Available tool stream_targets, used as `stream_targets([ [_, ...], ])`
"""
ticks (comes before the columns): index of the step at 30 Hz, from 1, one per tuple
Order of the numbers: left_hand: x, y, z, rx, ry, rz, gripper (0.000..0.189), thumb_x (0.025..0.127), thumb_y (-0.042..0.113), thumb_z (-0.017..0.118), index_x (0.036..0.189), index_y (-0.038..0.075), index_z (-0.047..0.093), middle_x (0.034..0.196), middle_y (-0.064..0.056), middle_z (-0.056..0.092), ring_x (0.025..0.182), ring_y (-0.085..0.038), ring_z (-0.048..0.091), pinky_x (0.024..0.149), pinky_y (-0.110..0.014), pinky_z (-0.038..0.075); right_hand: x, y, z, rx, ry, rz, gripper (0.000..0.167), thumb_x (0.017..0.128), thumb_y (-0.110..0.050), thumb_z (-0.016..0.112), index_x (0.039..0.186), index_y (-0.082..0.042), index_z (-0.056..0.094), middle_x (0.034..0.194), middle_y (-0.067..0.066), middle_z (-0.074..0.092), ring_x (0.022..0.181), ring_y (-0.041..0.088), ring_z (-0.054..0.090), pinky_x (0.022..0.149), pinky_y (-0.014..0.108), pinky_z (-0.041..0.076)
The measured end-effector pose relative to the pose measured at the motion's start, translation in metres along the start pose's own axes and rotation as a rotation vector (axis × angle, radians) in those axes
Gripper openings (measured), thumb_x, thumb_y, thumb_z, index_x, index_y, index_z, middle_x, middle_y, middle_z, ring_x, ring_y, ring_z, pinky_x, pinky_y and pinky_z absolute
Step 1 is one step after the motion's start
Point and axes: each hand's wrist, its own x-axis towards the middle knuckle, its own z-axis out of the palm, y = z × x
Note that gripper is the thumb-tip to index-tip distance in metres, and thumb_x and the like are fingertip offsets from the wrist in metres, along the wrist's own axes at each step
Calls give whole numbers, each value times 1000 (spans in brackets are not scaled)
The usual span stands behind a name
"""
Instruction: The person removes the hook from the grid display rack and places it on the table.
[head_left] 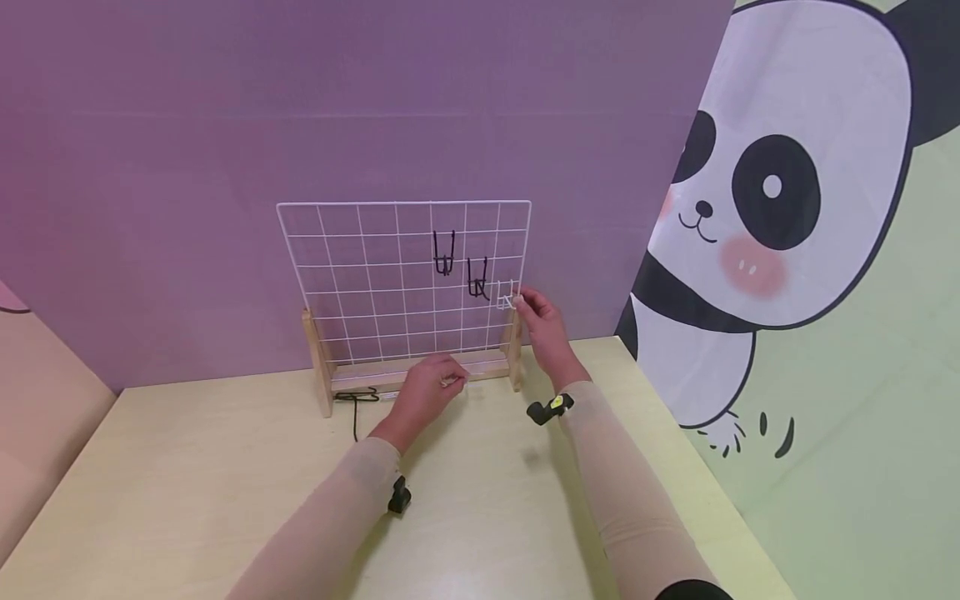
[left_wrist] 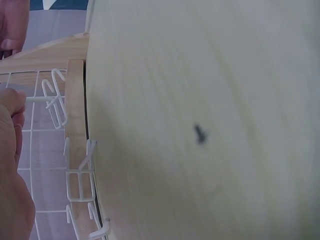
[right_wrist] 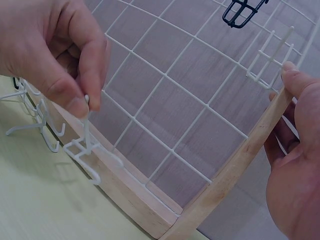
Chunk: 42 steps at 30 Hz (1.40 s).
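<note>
In the head view, my left hand (head_left: 429, 387) is low in front of a white wire grid (head_left: 405, 202) on a wooden stand (head_left: 318, 367). Its thumb and forefinger pinch the stem of a white wire hook (right_wrist: 87, 140), whose prongs hang over the stand's base bar. My right hand (head_left: 546, 329) grips the right edge of the grid rack, thumb in front and fingers behind the wooden post (right_wrist: 227, 172). Right at that thumb tip, another white hook (right_wrist: 259, 80) hangs on the grid. Two black hooks (head_left: 444, 267) hang higher, to its left.
More white hooks (left_wrist: 80, 171) lie along the front of the base bar, left of the held one. At the stand's left foot is a black hook (head_left: 356, 397) on the pale tabletop (head_left: 225, 483). A purple wall (head_left: 187, 208) rises behind the rack.
</note>
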Motion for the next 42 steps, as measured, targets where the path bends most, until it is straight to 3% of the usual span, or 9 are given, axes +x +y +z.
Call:
stream_targets([
  [18, 0, -4, 5, 22, -37, -50, 10, 94, -2, 85, 96, 7, 84, 98, -5, 78, 94, -25, 74, 91, -44, 64, 1, 3, 2, 24, 17, -27, 37, 114, -20, 66, 145, -1, 66, 135, 9, 69, 129, 20, 61, 123, 40, 44],
  [28, 2, -7, 7, -13, -61, -74, 11, 93, -5, 82, 94, 6, 83, 97, -5, 78, 91, -22, 74, 86, -41, 64, -1, 0, 1, 20, 8, 3, 38, 114, -23, 65, 147, -4, 65, 145, 14, 66, 141, 26, 57, 128, 43, 39],
  [39, -2, -1, 3, -69, -191, -189, 5, 97, 5, 86, 98, 10, 84, 100, 2, 73, 96, -20, 71, 92, -39, 64, 0, 2, 0, 11, 2, 11, 39, 114, -26, 66, 147, -6, 66, 145, 12, 66, 141, 27, 57, 128, 45, 39],
  [42, -3, -1, 4, -68, -212, -191, 5, 96, 9, 87, 99, 11, 84, 99, 4, 72, 94, -19, 68, 90, -39, 63, 1, 2, 0, 21, 7, 6, 38, 114, -24, 66, 147, -4, 66, 142, 11, 68, 138, 25, 59, 128, 43, 40],
])
